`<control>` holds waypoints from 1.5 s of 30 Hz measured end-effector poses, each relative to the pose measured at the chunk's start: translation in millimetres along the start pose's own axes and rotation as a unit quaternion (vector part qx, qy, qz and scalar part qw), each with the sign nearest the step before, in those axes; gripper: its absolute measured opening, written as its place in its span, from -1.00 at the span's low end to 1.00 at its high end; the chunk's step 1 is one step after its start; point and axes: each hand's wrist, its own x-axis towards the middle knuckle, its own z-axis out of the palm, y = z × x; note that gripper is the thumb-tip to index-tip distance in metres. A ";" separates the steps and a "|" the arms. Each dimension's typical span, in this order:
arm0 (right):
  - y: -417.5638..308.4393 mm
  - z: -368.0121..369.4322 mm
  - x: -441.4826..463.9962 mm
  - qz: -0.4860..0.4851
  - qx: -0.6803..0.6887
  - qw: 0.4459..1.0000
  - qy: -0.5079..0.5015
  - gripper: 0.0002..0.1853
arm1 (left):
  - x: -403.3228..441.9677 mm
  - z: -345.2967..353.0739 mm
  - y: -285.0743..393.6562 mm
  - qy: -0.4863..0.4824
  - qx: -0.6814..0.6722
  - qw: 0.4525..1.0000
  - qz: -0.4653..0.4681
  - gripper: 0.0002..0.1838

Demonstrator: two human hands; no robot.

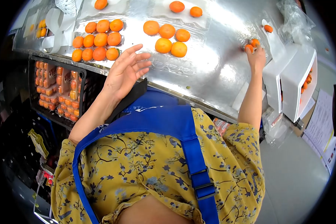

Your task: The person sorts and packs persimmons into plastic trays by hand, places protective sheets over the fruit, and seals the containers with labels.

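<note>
The left hand (124, 72) is bare, its fingers loosely spread, just beside the tray of fruit. The right hand (257, 59) curls its fingertips against two orange fruits (254, 42); I cannot tell whether they pinch one or both. Between the hands, an open clear tray (171, 66) carries five fruits, probably set in its hollows so they sit separately. A white bin (287, 80) of fruit stands beside the right fingers, likely for easy reach. Below the left fingers' outer side, a black crate (83, 84) holds packs whose dark lettering is unreadable, like the printed sheets (319, 121) past the bin.
</note>
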 end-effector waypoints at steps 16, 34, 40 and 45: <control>-189.4 -8.6 -109.8 -0.277 0.320 0.906 -0.008 -0.48 | 0.7 -29.1 -2.2 0.128 -0.014 0.991 0.021 -0.62; -171.6 7.7 -76.3 -0.183 0.344 0.921 0.027 -0.58 | -1.1 -45.9 -11.9 0.143 0.021 0.989 -0.011 -0.72; -197.5 11.7 -11.0 -0.188 0.338 0.919 0.078 -0.60 | -0.1 -48.7 -12.2 0.138 0.020 0.990 0.001 -0.73; -209.9 -3.5 -18.1 -0.195 0.372 0.906 0.045 -0.62 | -6.2 -56.3 -6.5 0.132 0.018 0.991 0.008 -0.73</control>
